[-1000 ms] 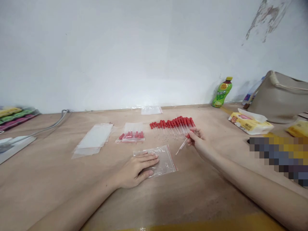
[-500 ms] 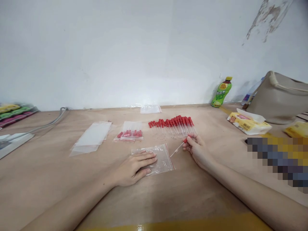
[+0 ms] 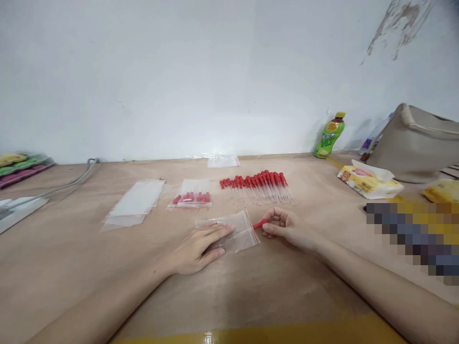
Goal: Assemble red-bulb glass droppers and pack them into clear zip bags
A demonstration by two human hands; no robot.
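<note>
My left hand [image 3: 201, 246] lies flat with fingers stretched on a small clear zip bag [image 3: 233, 229] with a red seal strip. My right hand [image 3: 283, 229] pinches the red bulb of a dropper [image 3: 258, 224] at the bag's right, open edge; the clear stem points into the bag and is hard to see. Behind them lies a row of several red-bulbed droppers [image 3: 256, 186]. To the left of that row sits a filled bag of droppers [image 3: 190, 198].
A stack of flat clear bags [image 3: 134, 205] lies at the left, another bag [image 3: 222, 161] by the wall. A green bottle [image 3: 329, 136], a tissue pack [image 3: 369, 184] and a beige bag [image 3: 416, 143] stand at the right. A grey cable [image 3: 71, 184] runs at the left.
My right hand brought one dropper from the row down and left to the bag's opening. The left hand stayed flat on the bag.
</note>
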